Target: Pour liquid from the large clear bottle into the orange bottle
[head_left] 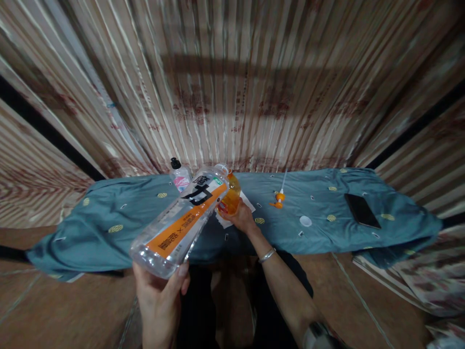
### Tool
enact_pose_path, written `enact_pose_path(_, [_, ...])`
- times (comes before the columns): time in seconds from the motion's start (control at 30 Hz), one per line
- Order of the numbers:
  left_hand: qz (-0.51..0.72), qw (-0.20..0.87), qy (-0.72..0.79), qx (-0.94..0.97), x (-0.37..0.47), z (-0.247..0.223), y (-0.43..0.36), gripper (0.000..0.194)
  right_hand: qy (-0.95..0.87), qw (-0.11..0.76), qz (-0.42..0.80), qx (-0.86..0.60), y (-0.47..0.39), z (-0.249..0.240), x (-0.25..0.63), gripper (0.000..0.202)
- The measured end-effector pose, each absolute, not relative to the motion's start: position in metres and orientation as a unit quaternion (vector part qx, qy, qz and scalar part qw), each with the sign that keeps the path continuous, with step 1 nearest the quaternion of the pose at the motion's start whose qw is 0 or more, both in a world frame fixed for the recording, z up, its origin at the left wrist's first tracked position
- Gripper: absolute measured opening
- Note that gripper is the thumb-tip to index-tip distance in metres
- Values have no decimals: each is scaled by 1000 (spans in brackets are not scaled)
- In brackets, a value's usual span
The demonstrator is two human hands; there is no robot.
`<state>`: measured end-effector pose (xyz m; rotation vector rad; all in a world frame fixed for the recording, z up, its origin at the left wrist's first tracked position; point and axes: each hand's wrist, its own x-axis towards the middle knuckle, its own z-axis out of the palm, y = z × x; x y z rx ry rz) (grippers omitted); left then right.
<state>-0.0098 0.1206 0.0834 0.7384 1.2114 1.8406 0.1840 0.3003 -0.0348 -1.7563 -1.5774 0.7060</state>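
Observation:
A large clear bottle with an orange and white label is gripped near its base by my left hand. It tilts up to the right, its mouth at the top of a smaller orange bottle. Around that orange bottle my right hand is wrapped, a silver bracelet on the wrist. White paper lies under and beside the orange bottle. Whether liquid passes between the two bottles cannot be made out.
Behind the large bottle stands a small clear bottle with a black cap. An orange pump head, a white round disc and a black phone lie on the teal cloth. A striped curtain hangs behind.

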Motion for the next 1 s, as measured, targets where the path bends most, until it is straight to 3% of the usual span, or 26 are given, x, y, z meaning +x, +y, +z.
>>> enact_pose_path(0.17, [725, 378, 482, 315, -21, 75, 125, 73, -608, 329, 279, -666, 301, -34, 185, 63])
enact_pose_path(1.0, [712, 388, 479, 337, -26, 71, 126, 79, -613, 320, 276, -668, 299, -28, 185, 61])
